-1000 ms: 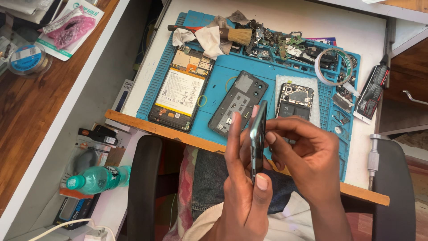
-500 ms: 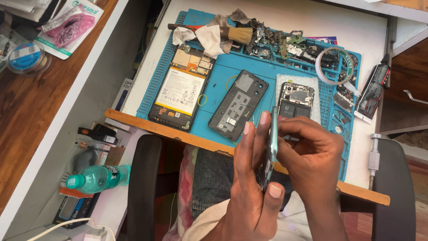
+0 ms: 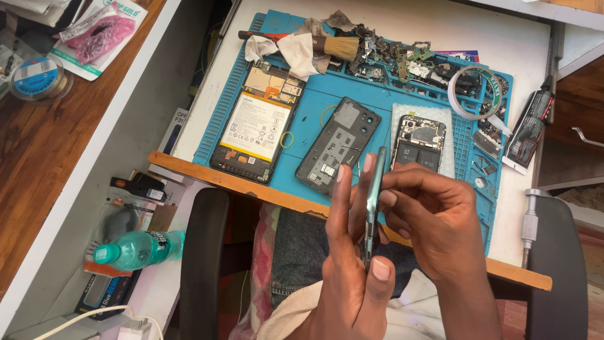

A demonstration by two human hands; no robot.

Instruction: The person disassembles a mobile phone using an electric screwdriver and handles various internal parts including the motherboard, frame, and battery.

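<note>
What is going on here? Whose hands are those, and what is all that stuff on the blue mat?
The camera sits on a person's head and looks down, so those are the person's own hands. The left hand and right hand hold a thin phone part on its edge. On the blue work mat lie an opened phone showing its battery, a dark back cover, another opened phone, a brush, a crumpled cloth, a tape roll and many small parts. A green bottle lies lower left.
</note>
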